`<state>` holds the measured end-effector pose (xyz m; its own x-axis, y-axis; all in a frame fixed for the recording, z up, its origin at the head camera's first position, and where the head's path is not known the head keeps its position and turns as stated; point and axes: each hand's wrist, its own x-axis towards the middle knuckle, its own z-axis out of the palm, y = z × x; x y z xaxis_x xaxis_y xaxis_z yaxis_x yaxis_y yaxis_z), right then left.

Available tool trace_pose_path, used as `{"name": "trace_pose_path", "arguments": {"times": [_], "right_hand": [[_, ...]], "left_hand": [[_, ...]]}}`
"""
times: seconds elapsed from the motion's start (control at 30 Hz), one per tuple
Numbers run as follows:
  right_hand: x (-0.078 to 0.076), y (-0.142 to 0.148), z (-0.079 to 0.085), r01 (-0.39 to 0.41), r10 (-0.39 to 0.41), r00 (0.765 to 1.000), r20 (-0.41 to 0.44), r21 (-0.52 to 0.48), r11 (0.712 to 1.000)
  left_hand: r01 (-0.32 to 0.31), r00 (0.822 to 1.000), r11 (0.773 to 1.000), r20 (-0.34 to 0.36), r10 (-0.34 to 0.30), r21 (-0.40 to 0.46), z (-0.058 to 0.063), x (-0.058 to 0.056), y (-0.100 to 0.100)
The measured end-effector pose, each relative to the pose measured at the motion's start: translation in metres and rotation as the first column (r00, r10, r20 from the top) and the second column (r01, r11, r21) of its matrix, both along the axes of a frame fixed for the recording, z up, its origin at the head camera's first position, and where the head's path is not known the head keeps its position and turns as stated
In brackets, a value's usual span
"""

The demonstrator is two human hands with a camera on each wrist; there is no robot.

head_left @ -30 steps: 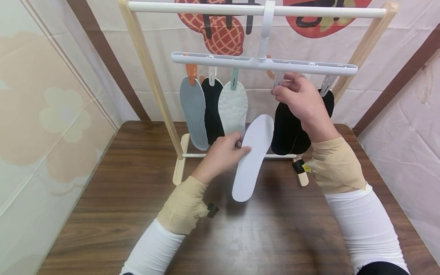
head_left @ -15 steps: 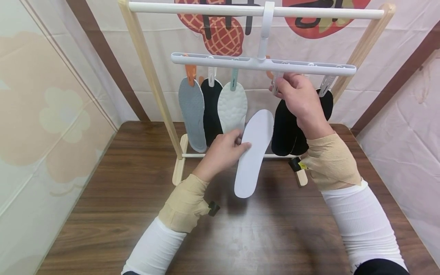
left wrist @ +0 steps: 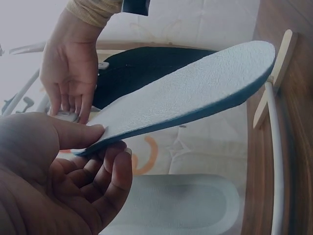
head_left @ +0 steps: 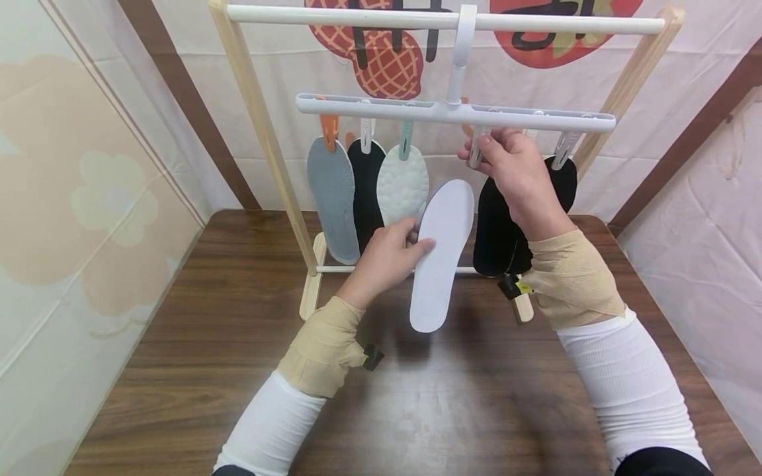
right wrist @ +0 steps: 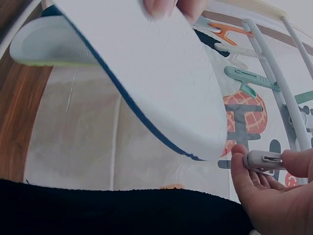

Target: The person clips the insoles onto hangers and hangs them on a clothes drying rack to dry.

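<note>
My left hand pinches a white insole by its side edge, thumb on the white face. In the left wrist view that insole shows a dark blue underside. My right hand grips a grey clothespin hanging from the white hanger bar. In the right wrist view the clothespin sits between thumb and fingers, with the insole's tip a little apart from it. Left of the held insole, a bumpy white insole hangs from a green clothespin.
A grey-blue insole hangs from an orange clothespin, beside a black insole. More black insoles hang behind my right hand. The hanger hooks on a wooden rack standing on a brown table.
My left hand has raised the white insole and turned it more upright, closer to the clothespin. The right hand keeps its hold on the clothespin, with its fingers shifted slightly.
</note>
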<state>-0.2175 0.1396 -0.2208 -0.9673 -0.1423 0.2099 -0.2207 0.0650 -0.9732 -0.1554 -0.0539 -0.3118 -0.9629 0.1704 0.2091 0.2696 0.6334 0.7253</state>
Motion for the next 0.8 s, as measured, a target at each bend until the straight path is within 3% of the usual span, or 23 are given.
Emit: {"name": "trace_pose_path", "arguments": {"times": [0.17,0.5,0.8], "right_hand": [[-0.002,0.0,-0.005,-0.037,0.037,0.999,0.002,-0.081,0.996],[-0.002,-0.005,-0.007,-0.018,0.019,1.0,0.0,-0.212,0.977],[0.0,-0.008,-0.009,0.021,-0.021,1.0,0.005,-0.223,0.975]], "left_hand": [[-0.001,1.0,1.0,-0.004,0.001,0.032,0.0,-0.002,0.001],[0.009,1.0,0.998,-0.001,-0.009,0.064,0.002,-0.006,0.004],[0.011,1.0,0.998,-0.015,-0.01,0.066,0.004,-0.01,0.008]]}}
